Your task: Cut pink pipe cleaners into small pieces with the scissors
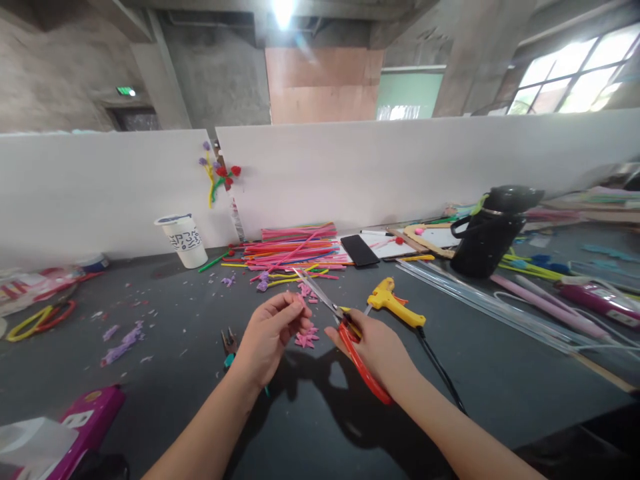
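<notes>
Near the middle of the dark table, my left hand (270, 333) is closed in a pinch on a small pink fuzzy piece (301, 300), mostly covered by the fingers. My right hand (385, 347) grips a pair of scissors (369, 379) by its red and yellow handles. The metal blades point up and left, past the fingertips of my left hand, slightly apart at the tips. Short pink fuzzy pieces (307, 338) lie on the table under and behind my hands. Pliers (229, 348) with teal on the handle rest partly hidden by my left wrist.
Right of the scissors lies a yellow glue gun (396, 303) with a black cord. Bundled pipe cleaners (290, 252), a black phone (359, 251), a paper cup (186, 241) and a black jug (493, 233) stand along the back. A purple power strip (93, 427) sits front left.
</notes>
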The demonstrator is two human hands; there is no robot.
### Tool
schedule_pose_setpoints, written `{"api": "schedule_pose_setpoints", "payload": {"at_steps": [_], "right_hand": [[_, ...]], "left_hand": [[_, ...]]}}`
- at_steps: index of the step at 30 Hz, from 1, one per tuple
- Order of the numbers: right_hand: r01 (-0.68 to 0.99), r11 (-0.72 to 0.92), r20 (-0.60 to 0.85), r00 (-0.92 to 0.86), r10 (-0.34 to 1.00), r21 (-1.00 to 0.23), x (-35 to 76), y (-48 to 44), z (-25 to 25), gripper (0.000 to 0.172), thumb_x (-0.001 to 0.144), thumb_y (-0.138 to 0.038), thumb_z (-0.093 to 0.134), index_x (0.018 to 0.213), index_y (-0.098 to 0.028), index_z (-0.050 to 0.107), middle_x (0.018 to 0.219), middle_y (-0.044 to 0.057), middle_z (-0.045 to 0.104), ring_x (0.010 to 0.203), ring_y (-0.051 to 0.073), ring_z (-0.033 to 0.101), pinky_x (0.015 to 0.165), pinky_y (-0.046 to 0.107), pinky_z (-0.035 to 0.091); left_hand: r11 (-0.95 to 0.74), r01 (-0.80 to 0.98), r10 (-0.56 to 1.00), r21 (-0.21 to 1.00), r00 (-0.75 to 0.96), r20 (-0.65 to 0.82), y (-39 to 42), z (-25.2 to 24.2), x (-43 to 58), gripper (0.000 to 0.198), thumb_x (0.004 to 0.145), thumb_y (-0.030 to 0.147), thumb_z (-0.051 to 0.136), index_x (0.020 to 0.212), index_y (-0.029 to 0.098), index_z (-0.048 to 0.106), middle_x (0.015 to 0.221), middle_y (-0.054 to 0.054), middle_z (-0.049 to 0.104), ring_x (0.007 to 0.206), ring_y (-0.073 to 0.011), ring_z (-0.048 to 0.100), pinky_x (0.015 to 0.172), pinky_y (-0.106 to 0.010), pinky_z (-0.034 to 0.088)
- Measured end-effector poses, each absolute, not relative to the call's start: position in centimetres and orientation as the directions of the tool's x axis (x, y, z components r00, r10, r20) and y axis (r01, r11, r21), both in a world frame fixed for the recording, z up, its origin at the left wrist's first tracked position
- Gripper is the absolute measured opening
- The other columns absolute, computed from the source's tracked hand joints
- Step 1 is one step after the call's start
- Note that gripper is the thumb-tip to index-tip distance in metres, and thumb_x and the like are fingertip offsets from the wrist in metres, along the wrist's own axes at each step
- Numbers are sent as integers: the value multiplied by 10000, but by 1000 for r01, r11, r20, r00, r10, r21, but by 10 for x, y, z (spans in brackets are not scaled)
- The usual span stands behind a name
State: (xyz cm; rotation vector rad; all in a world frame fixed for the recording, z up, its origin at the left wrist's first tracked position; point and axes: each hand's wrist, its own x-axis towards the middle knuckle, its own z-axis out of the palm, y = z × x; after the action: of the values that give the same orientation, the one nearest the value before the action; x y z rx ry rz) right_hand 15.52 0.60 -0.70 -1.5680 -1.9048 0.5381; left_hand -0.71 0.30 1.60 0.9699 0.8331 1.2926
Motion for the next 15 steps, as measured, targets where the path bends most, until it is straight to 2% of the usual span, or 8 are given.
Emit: {"api": "schedule_pose_setpoints", "payload": {"at_steps": [3,5,6,9,15], "right_hand": [[445,182,116,-171,978,-877,153,5,-4,189,715,-390,477,699,-202,469,567,-34,512,489,113,488,484,225,369],[374,159,91,-192,977,-914,150,3,1,194,738,-394,435,730,-203,472,505,-64,462,432,96,459,444,212,378],[277,113,59,-196,979,-954,148,1,4,184,718,-381,462,741,-199,475,495,-70,459,421,94,453,429,210,380],[109,48,22,-230,973,-993,146,-1,11,139,687,-322,498,717,-190,467,434,-88,445,365,77,423,407,202,368],[12,10,6,-313,950,-1000,148,1,6,112,704,-294,485,707,-184,461,376,-97,443,324,70,415,376,184,335]], "left_hand": [[115,-288,966,951,254,-40,2,13,-4,120,693,240,598,694,124,569,620,-16,567,511,-70,510,501,-178,397],[139,-223,949,965,309,-65,0,11,-1,135,693,253,597,686,120,576,620,-19,561,511,-72,506,500,-182,393],[151,-195,939,969,336,-79,0,11,-1,138,694,256,596,686,119,580,625,-20,560,511,-73,505,503,-186,394],[190,-134,902,973,416,-118,-2,9,1,136,693,252,594,679,117,590,636,-26,561,519,-82,514,509,-198,398],[197,-117,885,973,449,-125,-4,8,2,142,681,259,602,659,119,603,629,-28,569,515,-89,520,504,-208,398]]}}
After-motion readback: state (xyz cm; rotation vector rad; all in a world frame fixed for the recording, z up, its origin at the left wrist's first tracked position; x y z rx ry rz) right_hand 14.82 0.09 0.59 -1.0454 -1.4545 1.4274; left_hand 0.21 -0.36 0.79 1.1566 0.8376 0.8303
